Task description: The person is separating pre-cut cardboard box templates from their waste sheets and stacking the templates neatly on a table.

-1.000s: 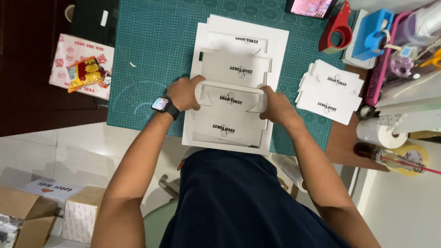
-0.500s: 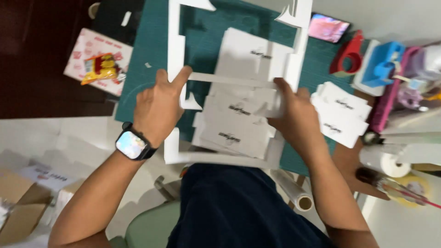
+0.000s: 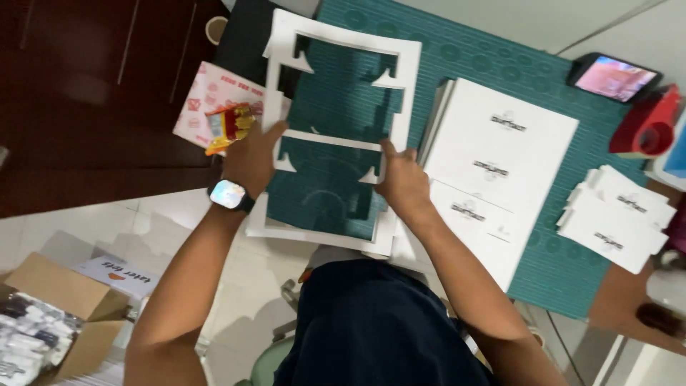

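Leftover frame (image 3: 336,136) from one die-cut sheet is what we've got in both hands right now, so the punched shapes are already out of this one and only the white skeleton with its two big windows remains. We're holding it up over the green cutting mat (image 3: 471,64), which shows right through the holes.

Our left hand (image 3: 251,154) is wrapped around the frame's left edge near the middle bar, thumb on top, fingers mostly hidden behind the card. Our right hand (image 3: 401,179) pinches the right edge at about the same height, fingers curled on it.

Judging by the worktop, there's plenty left: a stack of uncut printed sheets (image 3: 493,171) lies just right of the frame, touching our right wrist area. Further right sits a small pile of finished cut-outs (image 3: 618,218), so we'd say we're somewhere in the early-to-middle stretch.
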